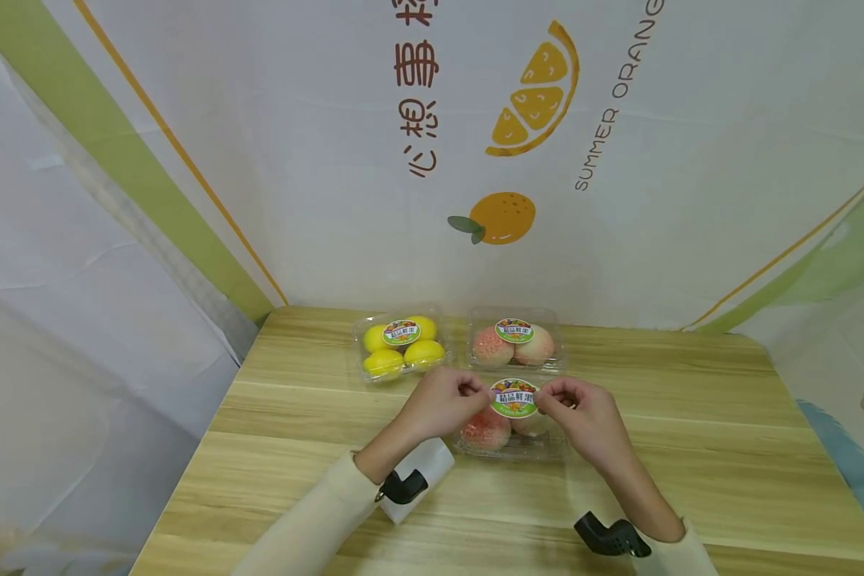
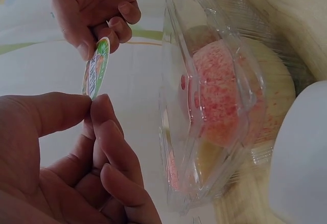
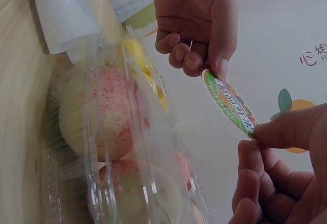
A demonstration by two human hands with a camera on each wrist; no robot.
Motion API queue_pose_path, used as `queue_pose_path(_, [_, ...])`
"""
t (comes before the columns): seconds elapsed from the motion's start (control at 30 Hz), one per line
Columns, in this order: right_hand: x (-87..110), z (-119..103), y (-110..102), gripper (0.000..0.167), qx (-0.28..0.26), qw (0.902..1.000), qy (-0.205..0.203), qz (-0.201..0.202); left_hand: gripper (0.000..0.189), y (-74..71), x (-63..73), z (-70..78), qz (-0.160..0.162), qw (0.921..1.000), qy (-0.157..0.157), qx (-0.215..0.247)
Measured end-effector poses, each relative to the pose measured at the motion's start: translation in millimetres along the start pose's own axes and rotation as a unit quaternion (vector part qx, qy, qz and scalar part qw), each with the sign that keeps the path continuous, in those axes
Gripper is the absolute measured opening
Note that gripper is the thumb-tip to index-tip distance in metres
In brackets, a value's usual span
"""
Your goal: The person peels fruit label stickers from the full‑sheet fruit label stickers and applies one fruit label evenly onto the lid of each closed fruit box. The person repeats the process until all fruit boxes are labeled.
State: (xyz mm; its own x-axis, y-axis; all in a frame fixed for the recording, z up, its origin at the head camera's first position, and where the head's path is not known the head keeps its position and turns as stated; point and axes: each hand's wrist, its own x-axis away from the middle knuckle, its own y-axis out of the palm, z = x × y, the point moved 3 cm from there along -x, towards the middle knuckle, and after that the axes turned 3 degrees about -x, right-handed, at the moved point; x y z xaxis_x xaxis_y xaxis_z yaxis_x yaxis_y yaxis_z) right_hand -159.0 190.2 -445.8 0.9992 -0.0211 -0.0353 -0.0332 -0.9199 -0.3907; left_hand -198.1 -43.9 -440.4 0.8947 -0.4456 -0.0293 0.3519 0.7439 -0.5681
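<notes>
Between my two hands an oval fruit sticker (image 1: 514, 398) is stretched level, printed green and white with small fruit pictures. My left hand (image 1: 448, 400) pinches one end of it between thumb and forefinger. The other end is pinched by my right hand (image 1: 583, 416). Both wrist views show the sticker (image 2: 96, 70) apart from the lid, held above a clear plastic box of peaches (image 1: 486, 432). That box (image 3: 148, 173) looks closed, and its peaches are pink and cream.
Behind stands another clear box of peaches (image 1: 514, 344) bearing the same sticker on its lid. To its left is a labelled box of yellow lemon-like fruit (image 1: 403, 352). A white roll (image 1: 421, 478) lies by my left wrist on the wooden table (image 1: 310, 432).
</notes>
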Motion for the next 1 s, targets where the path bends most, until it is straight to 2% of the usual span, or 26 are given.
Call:
queue_pose_path(0.53, [-7.7,6,4,0.016,0.045,0.9988,-0.019,-0.008,0.02,5.2,-8.2,-6.9,-0.004,0.9994,0.002,-0.036])
queue_pose_path(0.73, [-11.1,11,5,0.016,0.086,0.9956,-0.037,-0.001,0.023,8.0,-11.1,-7.5,0.0,0.9988,0.002,-0.049])
queue_pose_path(1.0, [-14.0,15,7,0.016,0.13,0.99,-0.055,0.0,0.026,12.5,-14.5,-8.6,0.011,0.9955,0.0,-0.094])
